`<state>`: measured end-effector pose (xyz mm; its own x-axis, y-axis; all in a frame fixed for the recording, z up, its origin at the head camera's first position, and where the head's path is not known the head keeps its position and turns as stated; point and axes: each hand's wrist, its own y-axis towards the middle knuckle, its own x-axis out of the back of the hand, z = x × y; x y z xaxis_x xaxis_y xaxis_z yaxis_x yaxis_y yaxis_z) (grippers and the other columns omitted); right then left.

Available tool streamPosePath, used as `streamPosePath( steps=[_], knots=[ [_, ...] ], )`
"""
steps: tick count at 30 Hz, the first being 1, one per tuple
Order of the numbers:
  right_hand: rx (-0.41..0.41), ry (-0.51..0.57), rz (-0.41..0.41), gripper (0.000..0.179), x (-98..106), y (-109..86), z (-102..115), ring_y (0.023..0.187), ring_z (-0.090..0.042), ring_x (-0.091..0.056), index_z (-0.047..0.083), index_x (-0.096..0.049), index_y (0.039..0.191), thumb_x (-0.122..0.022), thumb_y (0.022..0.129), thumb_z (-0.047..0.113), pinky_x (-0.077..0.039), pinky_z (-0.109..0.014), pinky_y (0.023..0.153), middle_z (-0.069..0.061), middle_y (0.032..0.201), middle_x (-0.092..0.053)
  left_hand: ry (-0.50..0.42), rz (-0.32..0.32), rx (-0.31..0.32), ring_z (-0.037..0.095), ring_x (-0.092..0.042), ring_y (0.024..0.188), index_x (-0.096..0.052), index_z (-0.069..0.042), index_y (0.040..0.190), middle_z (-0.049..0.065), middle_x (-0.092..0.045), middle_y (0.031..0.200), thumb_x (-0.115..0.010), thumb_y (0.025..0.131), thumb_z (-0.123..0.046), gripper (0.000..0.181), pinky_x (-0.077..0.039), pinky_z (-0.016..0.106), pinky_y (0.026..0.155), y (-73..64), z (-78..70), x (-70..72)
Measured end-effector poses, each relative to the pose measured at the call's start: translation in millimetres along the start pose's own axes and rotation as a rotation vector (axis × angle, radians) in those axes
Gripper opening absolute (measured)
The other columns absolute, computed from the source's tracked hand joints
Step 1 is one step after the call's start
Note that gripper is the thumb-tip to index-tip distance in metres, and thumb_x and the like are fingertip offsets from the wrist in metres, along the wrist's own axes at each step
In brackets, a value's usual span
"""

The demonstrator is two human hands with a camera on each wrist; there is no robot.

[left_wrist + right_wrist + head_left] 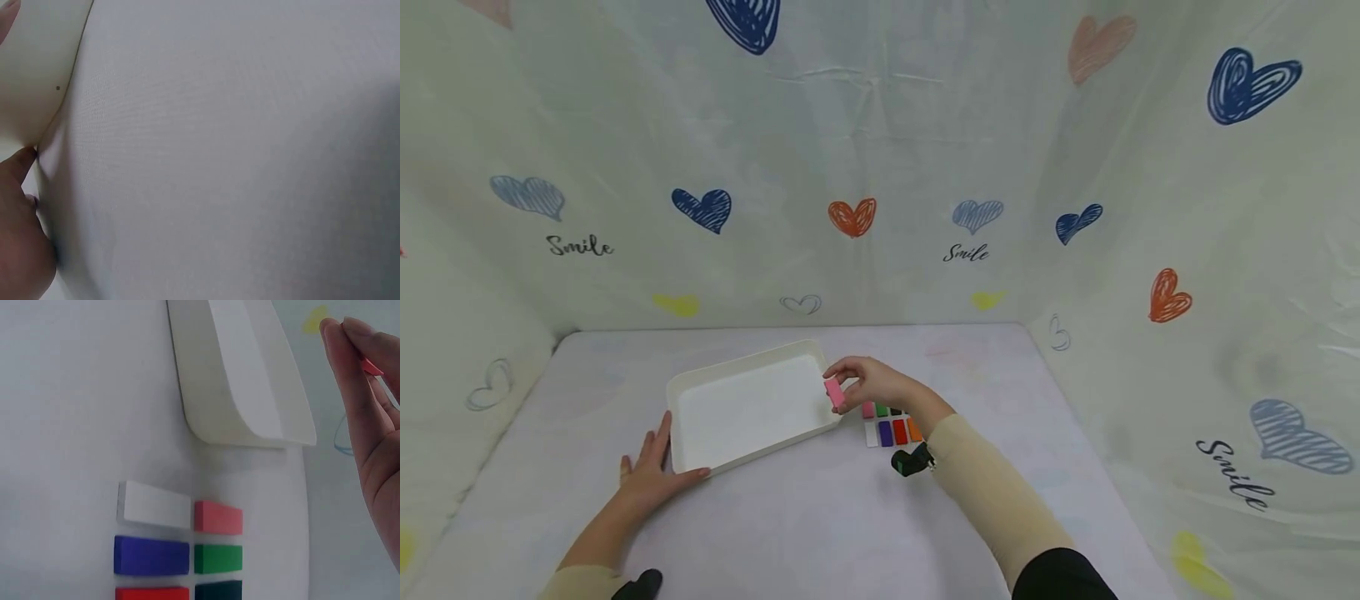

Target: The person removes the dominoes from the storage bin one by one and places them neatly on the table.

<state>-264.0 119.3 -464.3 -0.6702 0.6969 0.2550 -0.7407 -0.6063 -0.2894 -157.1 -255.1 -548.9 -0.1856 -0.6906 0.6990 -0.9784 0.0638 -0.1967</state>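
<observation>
A white rectangular tray (748, 408) lies at a slant on the table. My left hand (649, 479) rests at its near left corner, fingers spread along the left side and thumb at the front edge. Over the tray's right end, my right hand (880, 385) pinches a small pink block (834, 392) between thumb and fingers. In the right wrist view only a sliver of that block shows behind the fingers. Below the right hand lie small coloured blocks in two rows, among them a white block (154, 505), a purple block (152, 556) and a green block (218, 559).
The right forearm partly covers the block rows, where a red block (900, 432) and an orange block (914, 429) show. Another pink block (218, 517) lies beside the white one. A heart-printed curtain (910, 150) encloses the white table (820, 517) at back and sides.
</observation>
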Motion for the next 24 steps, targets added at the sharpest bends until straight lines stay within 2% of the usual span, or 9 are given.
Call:
streamPosePath(
  steps=[6, 12, 15, 20, 22, 24],
  knots=[
    [-0.05, 0.004, -0.078, 0.05, 9.5, -21.4, -10.9, 0.084, -0.026, -0.071, 0.009, -0.06, 0.126, -0.077, 0.08, -0.001, -0.054, -0.044, 0.088, -0.007, 0.115, -0.06, -0.045, -0.049, -0.042, 0.055, -0.002, 0.139, 0.008, 0.001, 0.152, 0.038, -0.007, 0.152, -0.078, 0.079, -0.041, 0.121, 0.013, 0.065, 0.108, -9.5, -0.6, 0.2],
    [-0.04, 0.036, -0.136, 0.048, 21.1, -45.6, -27.0, 0.077, -0.021, -0.067, 0.007, -0.06, 0.126, -0.075, 0.081, -0.004, -0.056, -0.043, 0.084, -0.009, 0.118, -0.058, -0.077, -0.139, -0.049, 0.056, -0.011, 0.138, 0.002, 0.002, 0.153, 0.038, -0.017, 0.15, -0.077, 0.081, -0.041, 0.115, 0.009, 0.063, 0.11, -14.9, -4.0, -7.8],
    [-0.029, 0.032, -0.181, 0.048, 26.0, -57.9, -38.1, 0.078, -0.021, -0.063, 0.007, -0.061, 0.125, -0.075, 0.08, -0.005, -0.057, -0.039, 0.081, -0.01, 0.119, -0.057, -0.101, -0.164, -0.027, 0.056, -0.012, 0.138, -0.001, 0.0, 0.154, 0.037, -0.018, 0.151, -0.076, 0.082, -0.044, 0.113, 0.008, 0.062, 0.111, -17.1, -5.0, -11.4],
    [-0.018, -0.02, -0.258, 0.047, 34.6, -75.4, -52.2, 0.087, -0.022, -0.061, 0.007, -0.062, 0.126, -0.077, 0.082, 0.001, -0.056, -0.031, 0.08, -0.009, 0.122, -0.057, -0.117, -0.153, 0.054, 0.056, -0.012, 0.138, -0.002, -0.005, 0.156, 0.031, -0.015, 0.155, -0.077, 0.081, -0.046, 0.114, -0.011, 0.07, 0.108, -18.7, -8.0, -13.3],
    [-0.029, -0.038, -0.288, 0.046, 38.7, -81.2, -58.0, 0.088, -0.021, -0.06, 0.008, -0.063, 0.125, -0.077, 0.081, 0.002, -0.055, -0.03, 0.079, -0.007, 0.119, -0.058, -0.121, -0.149, 0.063, 0.056, -0.013, 0.138, -0.003, -0.004, 0.155, 0.031, -0.015, 0.155, -0.078, 0.081, -0.046, 0.114, -0.016, 0.069, 0.107, -19.5, -9.3, -13.6],
    [-0.038, -0.059, -0.317, 0.046, 43.1, -86.6, -65.5, 0.086, -0.021, -0.059, 0.009, -0.064, 0.123, -0.078, 0.08, 0.002, -0.054, -0.029, 0.076, -0.007, 0.113, -0.061, -0.13, -0.144, 0.062, 0.054, -0.013, 0.139, -0.004, -0.002, 0.155, 0.031, -0.014, 0.155, -0.077, 0.081, -0.046, 0.113, -0.016, 0.068, 0.108, -21.2, -10.3, -13.5]
  ],
)
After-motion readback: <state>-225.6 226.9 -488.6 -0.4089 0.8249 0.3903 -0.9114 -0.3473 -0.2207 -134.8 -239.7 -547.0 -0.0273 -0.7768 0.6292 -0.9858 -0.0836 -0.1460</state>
